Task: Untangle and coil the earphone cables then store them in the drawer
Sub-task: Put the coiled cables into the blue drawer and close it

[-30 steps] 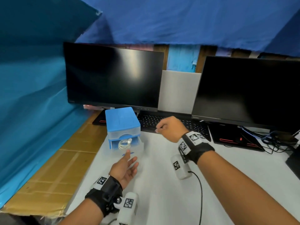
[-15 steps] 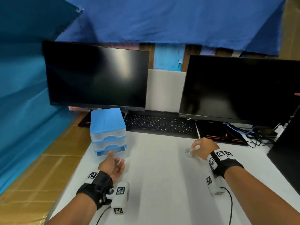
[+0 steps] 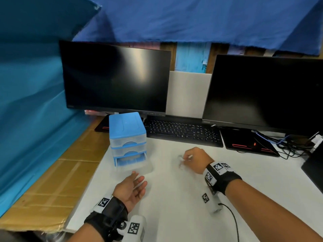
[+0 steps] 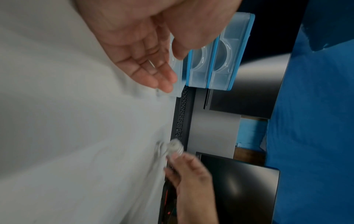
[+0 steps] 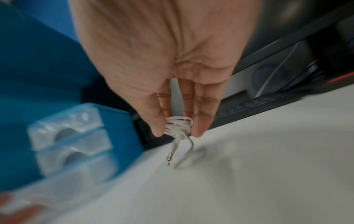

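Observation:
A small drawer unit (image 3: 127,131) with a blue top stands at the table's left. Its bottom drawer (image 3: 132,165) is pulled out, and I cannot see anything in it. My left hand (image 3: 138,180) lies palm up just in front of that drawer, fingers straight and holding nothing. In the left wrist view its fingertips (image 4: 166,84) are at the drawer front (image 4: 177,71). My right hand (image 3: 186,159) hovers over the table's middle and pinches a coiled white earphone cable (image 5: 178,126) between thumb and fingers. The plug end (image 5: 170,156) hangs below the coil.
A black keyboard (image 3: 183,131) and two dark monitors (image 3: 115,79) line the back of the white table (image 3: 174,206). At the far right lie a black pad (image 3: 248,144) and loose cables (image 3: 290,145). Brown cardboard (image 3: 57,182) borders the table's left edge.
The drawer that held a coil was pushed in. My right hand reached to the right, took a second coil and brought it back leftward. The bottom drawer now stands pulled out.

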